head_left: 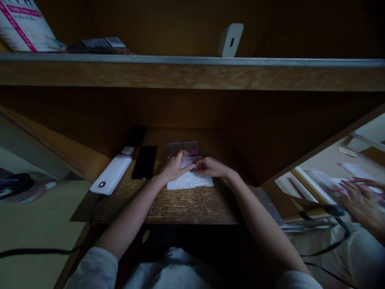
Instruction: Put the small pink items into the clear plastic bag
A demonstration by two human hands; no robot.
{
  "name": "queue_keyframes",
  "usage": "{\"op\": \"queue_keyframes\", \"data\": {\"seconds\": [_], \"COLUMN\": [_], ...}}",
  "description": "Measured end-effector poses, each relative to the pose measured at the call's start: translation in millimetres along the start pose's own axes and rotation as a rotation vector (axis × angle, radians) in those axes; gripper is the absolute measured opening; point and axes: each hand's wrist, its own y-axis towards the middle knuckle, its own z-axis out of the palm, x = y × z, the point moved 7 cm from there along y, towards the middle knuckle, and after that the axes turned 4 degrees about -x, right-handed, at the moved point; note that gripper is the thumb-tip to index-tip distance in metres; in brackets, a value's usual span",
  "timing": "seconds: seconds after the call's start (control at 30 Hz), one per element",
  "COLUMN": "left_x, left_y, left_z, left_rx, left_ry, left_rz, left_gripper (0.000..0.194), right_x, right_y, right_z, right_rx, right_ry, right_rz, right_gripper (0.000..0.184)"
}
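Note:
My left hand [175, 167] and my right hand [209, 166] meet over a white cloth or tissue [189, 184] on the wooden desk. My left fingers are curled, and the thumb reaches to the tips of the right hand. My right thumb and fingers are pinched together. Between the hands is something small and partly see-through, with a dark bit below the fingertips; it is too dim and small to name. Behind them lies a clear plastic packet [194, 146] with a pink mark.
Left of my hands are a black phone [144, 161] and a white power bank [112, 175] with a cable. A shelf [192, 76] crosses above, holding a white charger [231, 40]. At the right, another person's hands [359, 200] are over a neighbouring desk.

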Motion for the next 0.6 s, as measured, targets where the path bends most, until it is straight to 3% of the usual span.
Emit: {"op": "queue_keyframes", "data": {"seconds": [0.27,0.6], "left_x": [-15,-10], "left_y": [-3,-2], "left_z": [3.1,4.0], "left_rx": [0.071,0.081], "left_ry": [0.073,0.099], "left_rz": [0.059,0.018], "left_gripper": [0.045,0.050], "right_x": [0,-1], "right_y": [-2,-5], "right_z": [-13,-24], "right_rx": [-0.096,-0.234], "right_ry": [0.084,0.271], "right_rz": [0.011,-0.013], "right_gripper": [0.015,0.018]}}
